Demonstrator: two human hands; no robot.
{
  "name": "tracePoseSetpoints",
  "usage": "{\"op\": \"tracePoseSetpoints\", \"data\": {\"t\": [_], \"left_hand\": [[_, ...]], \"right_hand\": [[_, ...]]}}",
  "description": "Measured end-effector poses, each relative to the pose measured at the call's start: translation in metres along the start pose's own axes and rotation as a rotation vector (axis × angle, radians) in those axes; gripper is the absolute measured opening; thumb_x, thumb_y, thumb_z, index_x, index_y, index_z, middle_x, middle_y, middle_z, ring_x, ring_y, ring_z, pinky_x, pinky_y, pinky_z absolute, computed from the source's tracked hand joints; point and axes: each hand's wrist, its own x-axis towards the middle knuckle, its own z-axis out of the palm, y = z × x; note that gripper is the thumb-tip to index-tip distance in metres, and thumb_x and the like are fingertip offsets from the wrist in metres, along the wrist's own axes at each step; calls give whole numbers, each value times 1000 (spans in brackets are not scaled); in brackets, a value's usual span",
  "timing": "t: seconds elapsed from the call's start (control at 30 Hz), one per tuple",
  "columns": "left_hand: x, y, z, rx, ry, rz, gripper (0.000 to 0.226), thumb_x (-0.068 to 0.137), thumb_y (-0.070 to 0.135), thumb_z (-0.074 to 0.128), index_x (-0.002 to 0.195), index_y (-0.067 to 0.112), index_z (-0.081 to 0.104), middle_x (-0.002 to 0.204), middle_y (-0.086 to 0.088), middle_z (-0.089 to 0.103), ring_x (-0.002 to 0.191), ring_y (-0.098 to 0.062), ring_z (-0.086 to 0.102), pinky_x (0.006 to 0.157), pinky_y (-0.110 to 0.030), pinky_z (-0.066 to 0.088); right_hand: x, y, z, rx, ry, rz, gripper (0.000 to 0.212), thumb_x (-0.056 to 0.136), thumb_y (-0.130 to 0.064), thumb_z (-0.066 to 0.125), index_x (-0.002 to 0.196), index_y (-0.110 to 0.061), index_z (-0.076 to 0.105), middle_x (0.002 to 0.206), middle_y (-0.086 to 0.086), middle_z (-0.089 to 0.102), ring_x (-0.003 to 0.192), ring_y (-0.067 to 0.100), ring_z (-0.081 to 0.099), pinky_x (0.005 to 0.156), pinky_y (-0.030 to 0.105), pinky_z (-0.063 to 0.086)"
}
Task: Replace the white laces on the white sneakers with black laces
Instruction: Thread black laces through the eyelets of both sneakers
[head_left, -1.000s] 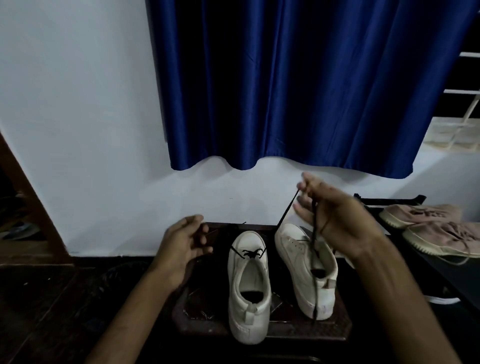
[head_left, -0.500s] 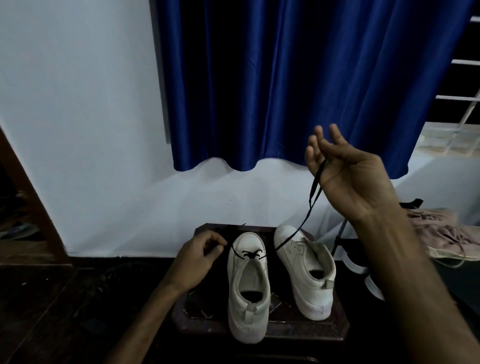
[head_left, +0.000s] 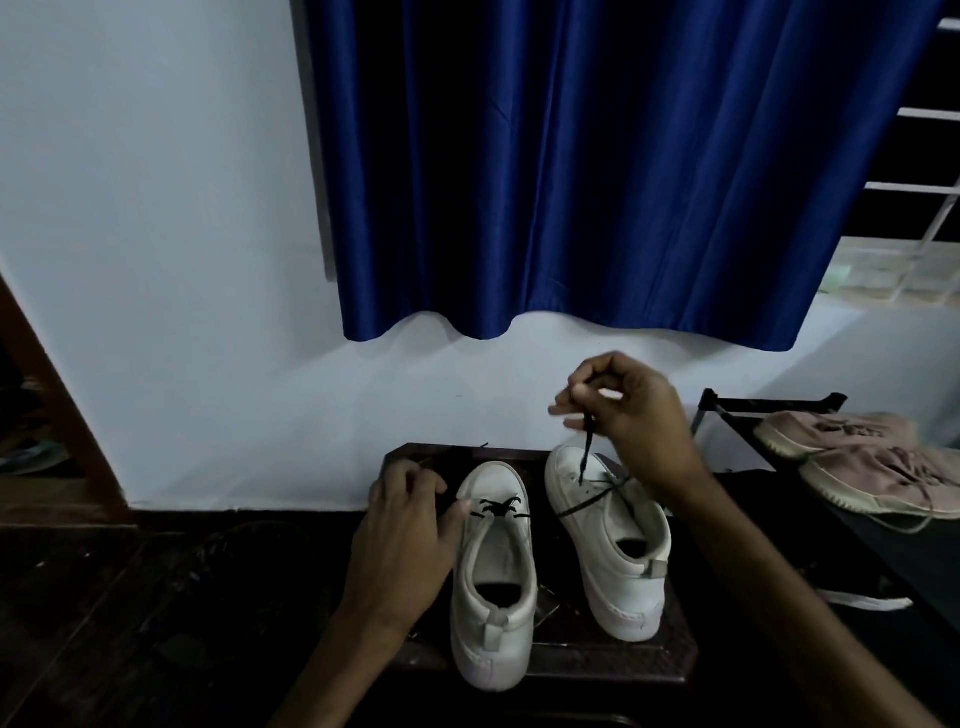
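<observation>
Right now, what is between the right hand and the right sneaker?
Head view: a black lace hangs from the right hand to the right sneaker.

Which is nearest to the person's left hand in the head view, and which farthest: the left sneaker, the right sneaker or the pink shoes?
1. Left sneaker: right beside the left hand, at its fingertips.
2. Right sneaker: one place further right, past the first sneaker.
3. Pink shoes: far off to the right, on a rack.
</observation>
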Motion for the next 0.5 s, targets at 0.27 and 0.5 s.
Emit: {"op": "tracePoseSetpoints", "data": {"t": [0.27,0.5], "left_hand": [[-5,19,10,-236,-141,-83,19,89,39,63,102,26,66,98,12,68,91,-6,64,72,-18,43],[-3,17,10,-352,-84,-276,16,90,29,60,86,18,71,80,4,71,81,-14,66,73,-31,50]], "right_hand": [[-1,47,-6,-584,-68,151,11,94,-10,55,96,-16,46,66,8,70,42,26,62,45,37,53],[9,34,1,262,-265,438,21,101,-7,43,109,0,62,87,9,61,70,15,62,61,24,55]]}}
